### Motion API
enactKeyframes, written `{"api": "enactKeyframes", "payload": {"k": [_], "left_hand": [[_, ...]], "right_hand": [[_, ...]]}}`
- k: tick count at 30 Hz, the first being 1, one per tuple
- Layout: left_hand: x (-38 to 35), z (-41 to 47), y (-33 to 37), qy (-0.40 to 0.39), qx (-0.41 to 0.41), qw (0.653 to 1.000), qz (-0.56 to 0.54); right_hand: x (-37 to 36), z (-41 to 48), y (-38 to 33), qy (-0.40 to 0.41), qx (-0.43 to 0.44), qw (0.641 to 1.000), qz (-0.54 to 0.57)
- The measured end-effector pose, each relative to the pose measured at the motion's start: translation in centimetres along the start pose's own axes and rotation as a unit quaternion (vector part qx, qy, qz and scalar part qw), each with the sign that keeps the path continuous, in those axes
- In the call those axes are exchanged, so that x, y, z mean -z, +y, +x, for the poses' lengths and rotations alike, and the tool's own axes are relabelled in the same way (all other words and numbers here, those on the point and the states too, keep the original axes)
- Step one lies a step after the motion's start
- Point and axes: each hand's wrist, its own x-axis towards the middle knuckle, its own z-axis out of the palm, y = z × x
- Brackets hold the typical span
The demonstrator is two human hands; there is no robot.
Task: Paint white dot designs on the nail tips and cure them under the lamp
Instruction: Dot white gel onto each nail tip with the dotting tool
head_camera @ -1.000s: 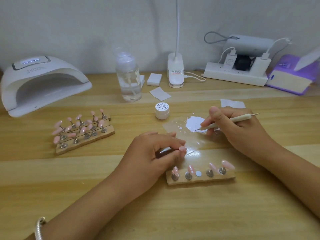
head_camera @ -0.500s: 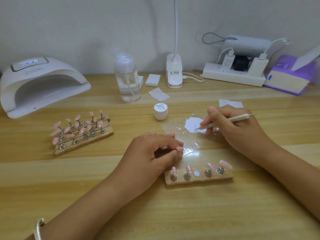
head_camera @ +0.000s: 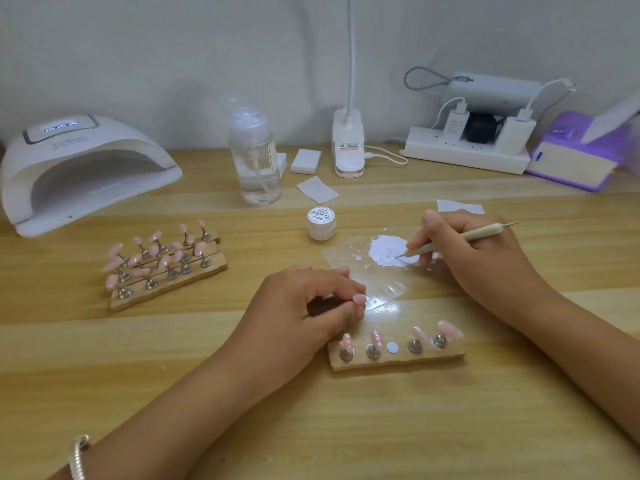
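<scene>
I see the right hand [head_camera: 485,261] gripping the dotting tool [head_camera: 464,239], its tip in the white paint [head_camera: 382,252]. The left hand [head_camera: 304,306] pinches a pink nail tip [head_camera: 359,298].

The left arm comes in from the lower left of the frame. The left grip [head_camera: 311,306] sits in the middle, fingers curled, pinching a pink nail tip [head_camera: 359,298] between thumb and finger. The right arm comes in from the lower right. The right grip [head_camera: 474,258] holds a dotting tool [head_camera: 485,231] like a pencil, with its point down and to the left.
</scene>
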Motion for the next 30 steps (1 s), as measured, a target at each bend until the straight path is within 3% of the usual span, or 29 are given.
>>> {"api": "enactKeyframes", "payload": {"k": [6, 13, 30], "left_hand": [[0.2, -0.2, 0.1, 0.046, -0.03, 0.998, -0.026], [0.1, -0.6, 1.1, 0.102, -0.103, 0.989, -0.037], [0.3, -1.3, 2.2, 0.113, -0.143, 0.983, -0.006]], "right_hand": [[0.3, -0.4, -0.9, 0.009, 0.041, 0.999, 0.013], [-0.7, -1.9, -6.1, -0.026, 0.109, 0.974, 0.198], [-2.7, -4.4, -6.8, -0.07, 0.132, 0.971, 0.188]]}}
